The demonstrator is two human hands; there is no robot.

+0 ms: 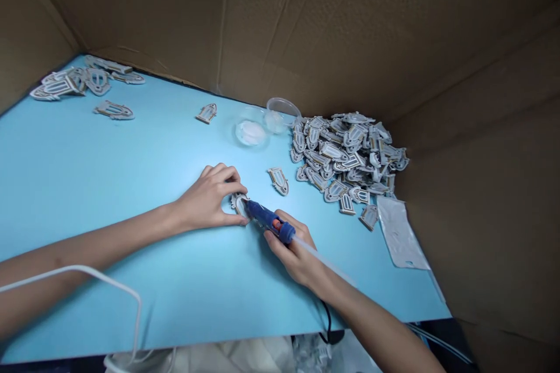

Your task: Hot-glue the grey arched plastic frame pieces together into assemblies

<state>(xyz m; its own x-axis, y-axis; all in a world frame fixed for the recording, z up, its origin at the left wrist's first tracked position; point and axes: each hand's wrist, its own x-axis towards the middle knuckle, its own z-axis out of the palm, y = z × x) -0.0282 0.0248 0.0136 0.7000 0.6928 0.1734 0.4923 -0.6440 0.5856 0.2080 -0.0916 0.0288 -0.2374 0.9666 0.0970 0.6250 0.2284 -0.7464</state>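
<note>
The left hand [207, 198] is curled narrow around a small arch-shaped grey piece [238, 204], which it holds down near the edge of the light blue counter [109, 186]. It seems to keep the piece firm so that it cannot slide. The right hand [293, 253] is closed around the handle of a blue hot glue gun [265, 215], which is tilted so its nozzle points at this piece. I cannot tell if the nozzle is touching it or is only very close.

A big pile of similar pieces [345, 157] lies to the right, probably to be within easy reach, and one loose piece [278, 180] lies just beside it. A smaller group of pieces [65, 84] lies well apart in the far left corner. A clear plastic dish [250, 133] with white material sits between them, and cardboard walls [459, 99] enclose the counter on the far sides.
</note>
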